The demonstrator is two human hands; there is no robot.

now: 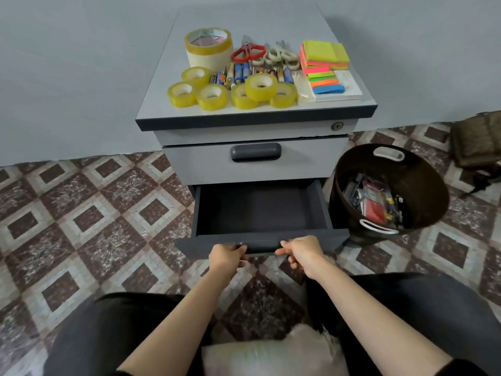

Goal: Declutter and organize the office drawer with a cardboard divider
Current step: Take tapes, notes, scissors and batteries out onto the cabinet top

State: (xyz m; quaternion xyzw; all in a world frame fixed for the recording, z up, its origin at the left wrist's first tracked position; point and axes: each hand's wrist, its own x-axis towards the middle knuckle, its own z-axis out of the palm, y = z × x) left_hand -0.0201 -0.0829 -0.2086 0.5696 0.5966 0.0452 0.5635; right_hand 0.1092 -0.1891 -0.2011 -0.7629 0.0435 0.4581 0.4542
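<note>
The drawer (pixel 260 210) is the lower one of a small grey cabinet (pixel 252 169) that stands on the tiled floor (pixel 81 213) against the wall. It is pulled out toward the person, so its dark bottom and side walls are in view. The left hand (pixel 226 255) and the right hand (pixel 301 253) both hold its front panel near the middle, a little apart from each other, with the fingers curled on the top edge. Above it the upper drawer (pixel 298 161) is closed and has a dark handle (pixel 255 151). On the top of the cabinet lie a large tape roll (pixel 208 50), six small yellow tape rolls (pixel 211 96) with one resting on two others, a row of batteries (pixel 238 73), red scissors (pixel 249 52), white scissors (pixel 280 54), bright sticky notes (pixel 325 54) and white paper (pixel 349 88) under some of them. Just beside the drawer on the right stands a dark brown bin (pixel 423 185) with two white handle slots. Inside it are plastic packages (pixel 374 199), red and clear, which I cannot identify further. The white scissors overlap, so their number is hard to tell. A brown bag (pixel 477 139) is cut off by the right edge, and a pale cushion (pixel 271 354) between the person's legs is cut off by the bottom edge.
</note>
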